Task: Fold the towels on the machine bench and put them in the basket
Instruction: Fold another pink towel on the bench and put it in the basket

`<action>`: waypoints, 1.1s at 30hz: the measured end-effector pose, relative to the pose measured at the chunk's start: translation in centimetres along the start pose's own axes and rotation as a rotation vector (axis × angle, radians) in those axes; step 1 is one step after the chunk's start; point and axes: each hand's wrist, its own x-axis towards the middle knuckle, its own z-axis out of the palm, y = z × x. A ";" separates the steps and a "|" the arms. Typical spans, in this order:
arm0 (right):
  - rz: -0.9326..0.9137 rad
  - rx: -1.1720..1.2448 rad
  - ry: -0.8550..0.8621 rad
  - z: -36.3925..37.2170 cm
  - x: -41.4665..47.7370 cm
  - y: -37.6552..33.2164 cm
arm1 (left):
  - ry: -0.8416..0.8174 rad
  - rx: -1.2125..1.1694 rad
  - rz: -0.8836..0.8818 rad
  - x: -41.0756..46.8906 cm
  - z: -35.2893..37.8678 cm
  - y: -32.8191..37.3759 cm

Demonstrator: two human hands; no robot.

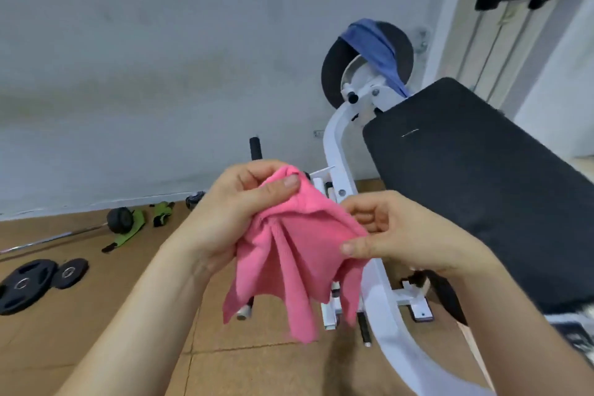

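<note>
A pink towel [289, 260] hangs bunched in the air in front of me, left of the black padded machine bench [482, 190]. My left hand [238, 209] pinches its upper left corner between thumb and fingers. My right hand [405, 235] pinches its upper right edge. The lower part of the towel droops in loose folds. A blue cloth [376, 48] is draped over the round weight at the far end of the bench. No basket is in view.
The white metal frame [340, 157] of the machine runs under the towel down to the floor. Black weight plates [38, 283], a barbell [48, 239] and green gloves [135, 225] lie on the tiled floor at left. A grey wall stands behind.
</note>
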 end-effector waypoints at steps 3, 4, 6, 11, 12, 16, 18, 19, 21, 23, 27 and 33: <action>0.216 -0.113 0.004 -0.3 -1.1 1.6 | -0.067 -0.155 0.094 3.8 0.0 0.4; 0.269 -0.176 0.032 -0.3 -1.6 2.1 | -0.075 -0.228 0.106 4.9 -0.1 0.6; 0.362 -0.280 0.091 -0.3 -2.9 2.5 | -0.102 -0.340 0.120 7.1 -0.9 0.9; 0.396 0.026 0.241 0.7 -5.8 -1.0 | -0.161 0.520 0.196 13.7 -5.1 -1.1; 0.360 0.097 0.317 1.1 -6.1 -1.4 | -0.205 0.728 0.163 14.7 -5.6 -1.9; 0.351 0.010 0.599 1.3 -6.2 -2.1 | -0.204 0.928 0.062 16.8 -5.5 -4.5; 0.378 -0.123 0.714 0.9 -6.0 -1.9 | -0.093 0.966 0.110 17.8 -4.9 -5.8; 0.365 -0.192 0.801 0.5 -5.8 -1.6 | -0.022 1.004 0.148 18.3 -4.6 -6.4; 0.314 -0.328 1.019 -0.4 -5.2 -0.3 | 0.129 0.973 0.157 19.5 -4.3 -7.7; 0.316 -0.367 1.184 -1.4 -4.7 1.5 | 0.214 0.644 -0.035 21.1 -4.3 -9.0; 0.422 -0.357 1.118 -3.7 -4.6 4.4 | 0.229 0.291 -0.267 24.4 -3.6 -11.1; 0.479 -0.340 1.008 -7.4 -4.5 6.2 | 0.352 0.263 -0.153 28.2 -0.6 -10.1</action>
